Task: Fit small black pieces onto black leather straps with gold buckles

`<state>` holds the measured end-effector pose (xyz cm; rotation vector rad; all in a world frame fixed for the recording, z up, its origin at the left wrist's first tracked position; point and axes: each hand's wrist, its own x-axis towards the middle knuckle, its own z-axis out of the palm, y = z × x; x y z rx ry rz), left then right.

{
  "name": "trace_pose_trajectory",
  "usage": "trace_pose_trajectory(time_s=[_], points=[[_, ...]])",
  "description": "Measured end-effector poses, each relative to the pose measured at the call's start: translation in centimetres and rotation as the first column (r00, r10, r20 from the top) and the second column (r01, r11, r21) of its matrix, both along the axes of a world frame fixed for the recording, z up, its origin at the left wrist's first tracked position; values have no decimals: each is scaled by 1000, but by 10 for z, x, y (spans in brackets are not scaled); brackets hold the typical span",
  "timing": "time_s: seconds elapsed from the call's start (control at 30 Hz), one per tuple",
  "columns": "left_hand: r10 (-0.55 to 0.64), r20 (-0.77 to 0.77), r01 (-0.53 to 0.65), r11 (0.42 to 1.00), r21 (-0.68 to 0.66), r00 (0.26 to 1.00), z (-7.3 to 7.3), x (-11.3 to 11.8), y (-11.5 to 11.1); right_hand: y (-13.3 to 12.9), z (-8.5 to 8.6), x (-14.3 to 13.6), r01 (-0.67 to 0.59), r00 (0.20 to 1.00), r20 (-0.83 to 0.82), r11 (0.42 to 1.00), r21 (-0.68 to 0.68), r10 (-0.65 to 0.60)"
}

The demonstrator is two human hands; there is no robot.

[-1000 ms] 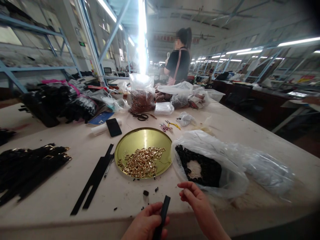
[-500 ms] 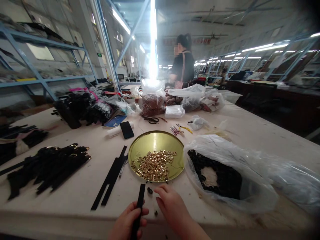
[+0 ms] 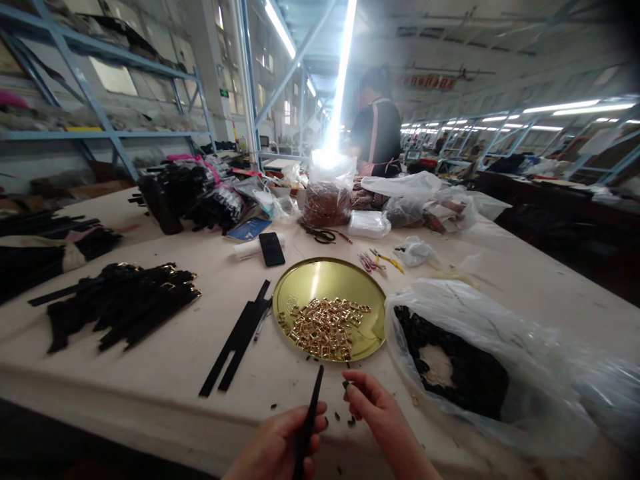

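My left hand (image 3: 280, 437) is closed around a black strap (image 3: 311, 417), which points up and away toward the tray. To the right, my right hand (image 3: 377, 407) pinches a small black piece (image 3: 346, 385), probably a little loop, between thumb and fingertips. A narrow gap separates that piece from the strap. Beyond both hands, a round gold tray (image 3: 305, 280) carries a heap of gold buckles (image 3: 325, 327). Several tiny black bits (image 3: 351, 421) are scattered on the table below my right hand.
An open plastic bag (image 3: 530, 373) of black pieces (image 3: 465, 363) lies at right. Flat black straps (image 3: 235, 340) and a pile of buckled straps (image 3: 130, 300) are at left. Behind the tray are a phone (image 3: 271, 249), scissors (image 3: 320, 233) and yellow-handled pliers (image 3: 390, 260). A person (image 3: 377, 127) stands beyond.
My right hand has closed on a small black piece from the table. The strap in my left hand has turned edge-on, leaning right. The whole view has shifted, moving things rightward.
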<state>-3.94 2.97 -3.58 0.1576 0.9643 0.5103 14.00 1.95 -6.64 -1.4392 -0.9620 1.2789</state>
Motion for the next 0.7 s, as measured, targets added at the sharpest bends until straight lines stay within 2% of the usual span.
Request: trace_pose_trajectory(time_s=[0.1,0.17,0.23,0.3,0.5,0.7], points=[[-103,-53,112,971,211,993,-5,11,-5,-14,-4,7,85,929,-349,990,-112,-119],[-176,-202,242,895,375,963,-9,17,-8,-21,-3,6,136,836,-505,973,-187,-214],[-227,-364,385,802,456,903,-12,21,-9,-24,0,4,168,764,-582,956,-238,-280],[-253,-445,463,754,466,859,-12,24,-10,-26,2,4,176,749,-591,950,-258,-300],[-258,-485,480,771,417,836,-7,31,-14,-31,-9,12,183,834,-477,955,-234,-277],[-335,-512,571,706,420,791,-2,40,-18,-39,-18,17,142,869,-444,970,-198,-218]])
